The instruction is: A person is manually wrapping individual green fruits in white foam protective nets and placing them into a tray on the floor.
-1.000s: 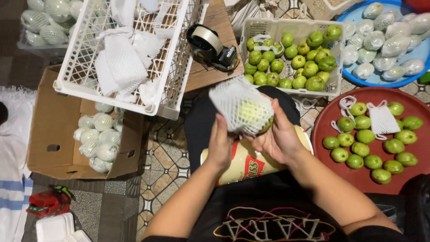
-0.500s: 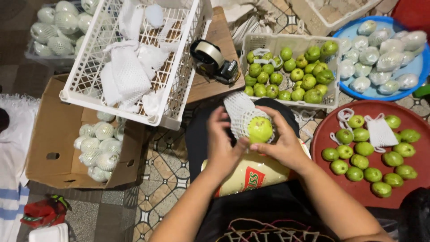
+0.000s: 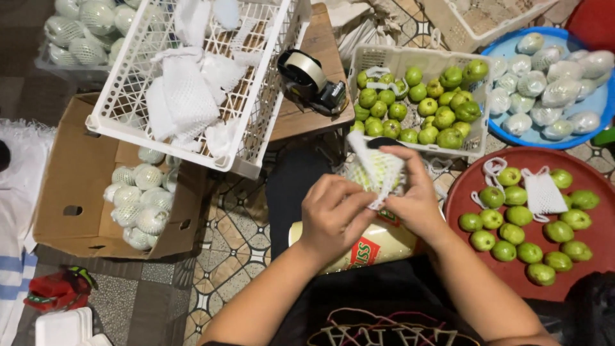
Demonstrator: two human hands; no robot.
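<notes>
Both hands meet over the person's lap, closed around one green fruit [image 3: 370, 174] that sits half inside a white foam net [image 3: 378, 168]. The left hand [image 3: 334, 214] curls in from below, its fingers [image 3: 351, 198] pinching the lower edge of the net; the right hand [image 3: 415, 195] grips the net from the other side, thumb and fingers pressed to it. A loose corner of the net sticks up towards the white basket [image 3: 416, 61], which is full of bare green fruit. Under the hands lies a yellowish bottle [image 3: 375, 243] on its side, across the lap.

To the right, a red tray [image 3: 583, 166] holds more bare fruit and a couple of spare nets. Beyond it a blue tub [image 3: 599, 102] is filled with wrapped fruit. On the left, an open cardboard box [image 3: 77, 186] holds netted fruit, and a big white crate [image 3: 262, 83] carries a pile of empty nets. A tape dispenser [image 3: 311, 80] rests on a wooden board [image 3: 320, 38] between crate and basket.
</notes>
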